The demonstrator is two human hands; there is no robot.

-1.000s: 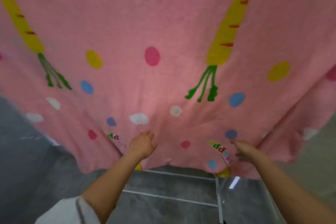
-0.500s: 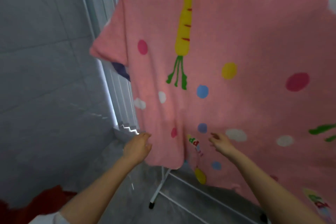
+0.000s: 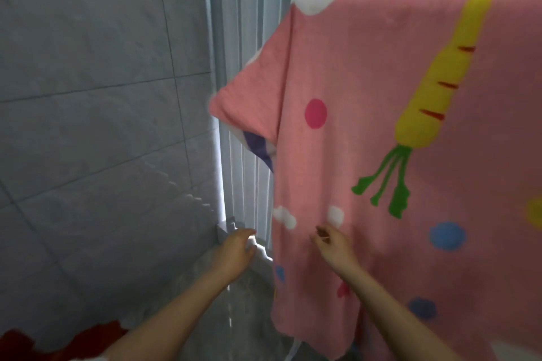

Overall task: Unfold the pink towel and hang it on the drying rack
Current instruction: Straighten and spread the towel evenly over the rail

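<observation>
- Pink terry, printed with carrots and coloured dots, filled the right half of the frame: the pink towel point(image 3: 381, 155) hung unfolded, draped over the top of the drying rack point(image 3: 290, 353), of which only a thin white leg showed at the bottom edge.
- Its upper left corner jutted out toward the vertical blinds point(image 3: 249, 67), with a bit of purple-and-white cloth point(image 3: 259, 145) peeking from beneath.
- Left hand point(image 3: 234, 252) hovered in the lower centre, just left of the towel's edge, fingers loosely curled and holding nothing.
- Right hand point(image 3: 333, 246) sat against the towel's front face near a white dot; the fingers looked bent as if pinching the fabric, but blur made it impossible to tell whether they gripped it.
- Judged by the drape, the hanging step seemed nearly complete, with straightening under way.
- A sensible next move would call for tugging the lower edge to flatten the cloth and evening out that jutting corner.
</observation>
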